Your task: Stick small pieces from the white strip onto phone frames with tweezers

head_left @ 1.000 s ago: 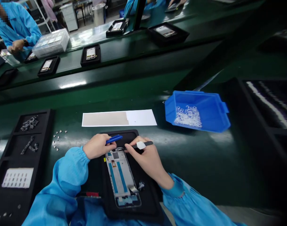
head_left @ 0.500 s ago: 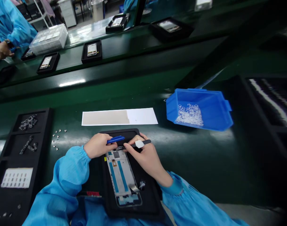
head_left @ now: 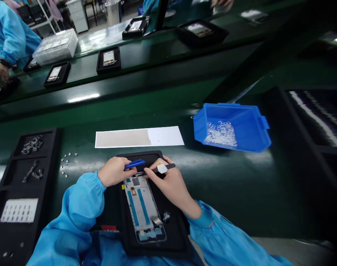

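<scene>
A phone frame with blue strips lies in a black tray right in front of me. My left hand is closed around a blue plastic tool at the frame's top left corner. My right hand pinches black tweezers with a white tag, their tip at the frame's top edge. Both hands rest close together over the upper end of the frame. Blue sleeves cover both my arms.
A blue bin of small clear parts sits to the right. A white and tan sheet lies beyond the tray. A black parts tray stands left, loose small parts beside it. Other trays and a co-worker's sleeve are across the belt.
Both hands stay at the frame's top edge with only slight shifts. The view has tilted a little. The co-worker at the far left has moved further out of view.
</scene>
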A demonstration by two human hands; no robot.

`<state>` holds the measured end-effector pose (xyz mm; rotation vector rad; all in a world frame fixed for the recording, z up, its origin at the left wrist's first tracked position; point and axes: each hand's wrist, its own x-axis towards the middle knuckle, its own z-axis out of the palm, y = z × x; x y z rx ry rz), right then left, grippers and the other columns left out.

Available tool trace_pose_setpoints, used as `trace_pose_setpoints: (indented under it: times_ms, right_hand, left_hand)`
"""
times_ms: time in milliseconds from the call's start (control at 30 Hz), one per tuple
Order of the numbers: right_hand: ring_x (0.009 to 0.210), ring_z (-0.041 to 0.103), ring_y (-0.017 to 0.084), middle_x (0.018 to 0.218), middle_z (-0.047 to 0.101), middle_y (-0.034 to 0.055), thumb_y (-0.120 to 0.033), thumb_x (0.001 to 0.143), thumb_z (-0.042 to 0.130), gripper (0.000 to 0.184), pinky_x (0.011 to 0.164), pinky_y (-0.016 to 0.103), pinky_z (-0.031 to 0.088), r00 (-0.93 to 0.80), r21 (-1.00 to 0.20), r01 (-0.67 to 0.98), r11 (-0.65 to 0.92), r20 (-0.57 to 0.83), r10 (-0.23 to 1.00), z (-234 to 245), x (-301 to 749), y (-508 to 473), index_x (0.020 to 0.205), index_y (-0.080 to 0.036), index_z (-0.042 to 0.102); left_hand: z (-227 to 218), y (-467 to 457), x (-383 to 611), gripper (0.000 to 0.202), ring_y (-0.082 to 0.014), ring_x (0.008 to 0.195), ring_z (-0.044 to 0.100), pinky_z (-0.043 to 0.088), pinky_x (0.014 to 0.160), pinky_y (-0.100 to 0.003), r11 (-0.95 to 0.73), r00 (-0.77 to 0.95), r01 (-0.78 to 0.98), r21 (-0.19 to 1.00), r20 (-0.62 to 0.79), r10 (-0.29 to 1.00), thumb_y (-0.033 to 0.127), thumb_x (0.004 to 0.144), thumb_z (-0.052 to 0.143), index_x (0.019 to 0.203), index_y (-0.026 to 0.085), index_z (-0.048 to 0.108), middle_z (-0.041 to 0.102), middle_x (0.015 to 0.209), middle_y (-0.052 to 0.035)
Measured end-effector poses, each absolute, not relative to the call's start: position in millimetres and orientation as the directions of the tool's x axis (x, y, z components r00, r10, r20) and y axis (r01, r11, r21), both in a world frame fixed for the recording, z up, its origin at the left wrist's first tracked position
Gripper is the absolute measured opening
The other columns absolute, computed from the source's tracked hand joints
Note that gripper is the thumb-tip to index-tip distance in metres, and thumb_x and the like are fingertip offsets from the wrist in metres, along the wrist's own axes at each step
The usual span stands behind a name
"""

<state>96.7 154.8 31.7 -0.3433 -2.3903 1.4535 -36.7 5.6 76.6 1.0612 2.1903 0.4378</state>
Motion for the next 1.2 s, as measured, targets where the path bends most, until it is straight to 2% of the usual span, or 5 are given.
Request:
trace_pose_setpoints:
  times_ms: [267, 500, 833, 1033, 1200]
  right_hand:
    - [0.066, 0.064, 0.021, 0.066, 0.067, -0.0034, -0.037, 0.093, 0.057, 0.027, 0.111, 0.054, 0.028, -0.931, -0.882, 0.046, 0.470, 0.133, 0.340, 35, 97, 156, 0.069, -0.025, 0.054]
    - [0.066, 0.063, 0.020, 0.065, 0.065, -0.0050, -0.036, 0.092, 0.059, 0.026, 0.112, 0.053, 0.026, -0.923, -0.900, 0.049, 0.434, 0.125, 0.363, 35, 97, 155, 0.069, -0.025, 0.054]
    - [0.064, 0.063, 0.020, 0.064, 0.066, -0.0039, -0.038, 0.091, 0.058, 0.027, 0.110, 0.054, 0.028, -0.919, -0.886, 0.045, 0.462, 0.145, 0.367, 34, 96, 155, 0.068, -0.025, 0.053]
    - [0.064, 0.062, 0.020, 0.066, 0.064, -0.0042, -0.038, 0.091, 0.056, 0.027, 0.110, 0.052, 0.030, -0.917, -0.877, 0.041, 0.479, 0.157, 0.366, 35, 96, 154, 0.068, -0.025, 0.052]
    - [0.063, 0.061, 0.019, 0.064, 0.061, -0.0053, -0.039, 0.091, 0.055, 0.026, 0.110, 0.053, 0.031, -0.914, -0.870, 0.038, 0.491, 0.169, 0.370, 33, 99, 154, 0.070, -0.025, 0.048]
  left_hand:
    - [79, 6, -32, 0.018, -0.0171, 0.073, 0.061, 0.034, 0.063, -0.028, 0.618, -0.479, 0.646, 0.447, -0.393, 0.785, 0.032, 0.088, 0.060, 0.079, 0.019, 0.068, 0.068, 0.081, -0.0017]
    - [78, 6, -32, 0.017, -0.0178, 0.076, 0.062, 0.034, 0.063, -0.028, 0.615, -0.477, 0.653, 0.442, -0.390, 0.787, 0.032, 0.089, 0.061, 0.079, 0.019, 0.068, 0.068, 0.083, -0.0015]
    - [79, 7, -28, 0.017, -0.0183, 0.079, 0.063, 0.037, 0.064, -0.027, 0.633, -0.489, 0.650, 0.421, -0.406, 0.772, 0.035, 0.088, 0.062, 0.081, 0.021, 0.068, 0.068, 0.085, -0.0012]
    - [84, 12, -22, 0.013, -0.0228, 0.092, 0.066, 0.044, 0.068, -0.028, 0.673, -0.519, 0.664, 0.325, -0.449, 0.728, 0.034, 0.091, 0.059, 0.094, 0.024, 0.068, 0.070, 0.098, -0.0012]
    - [86, 15, -23, 0.016, -0.0242, 0.098, 0.067, 0.049, 0.073, -0.029, 0.669, -0.490, 0.680, 0.301, -0.492, 0.720, 0.036, 0.091, 0.059, 0.100, 0.026, 0.067, 0.071, 0.104, -0.0015]
